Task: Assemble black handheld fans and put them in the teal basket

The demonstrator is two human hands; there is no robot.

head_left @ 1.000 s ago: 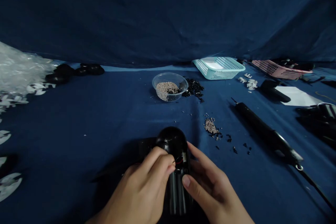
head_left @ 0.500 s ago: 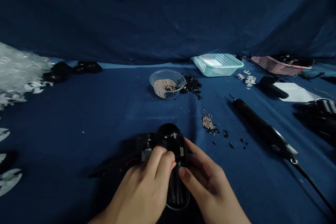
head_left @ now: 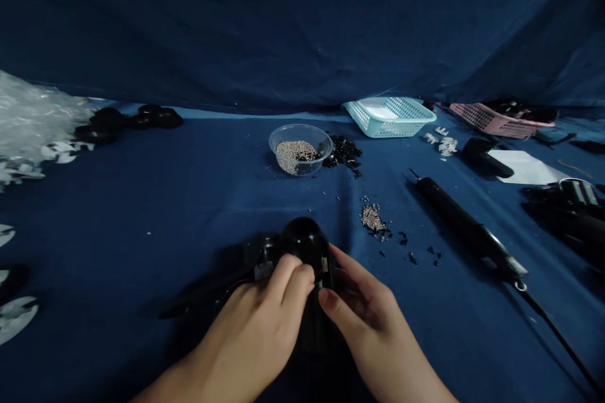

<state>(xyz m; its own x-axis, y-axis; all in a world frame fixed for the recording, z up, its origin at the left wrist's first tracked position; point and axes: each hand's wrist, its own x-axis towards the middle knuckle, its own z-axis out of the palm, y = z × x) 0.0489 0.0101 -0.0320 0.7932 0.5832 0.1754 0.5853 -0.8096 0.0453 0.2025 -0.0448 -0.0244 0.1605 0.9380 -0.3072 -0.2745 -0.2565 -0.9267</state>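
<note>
A glossy black plastic housing (head_left: 302,238) with a rounded top is in front of me. My right hand (head_left: 373,315) grips its right side, fingers behind and thumb in front. Over its middle, my left hand (head_left: 269,312) is closed in a pinch; whatever lies between the fingertips is hidden. Beside those fingertips, a small pale connector (head_left: 324,264) sits on the housing, with a bit of thin red wire near it. More red wire (head_left: 239,283) shows left of the left hand, by another dark part (head_left: 262,258) that is hard to make out in shadow.
A clear bowl (head_left: 302,167) of small screws stands ahead, black bits (head_left: 346,152) beside it. Loose screws (head_left: 372,218) lie nearer. On the right is a corded electric screwdriver (head_left: 463,223); behind it, a turquoise basket (head_left: 397,129) and pink basket (head_left: 496,123). Plastic bags (head_left: 38,119) lie left.
Both hands keep their hold on the housing, which has tilted slightly, its lower end now darker. The view has shifted a little.
</note>
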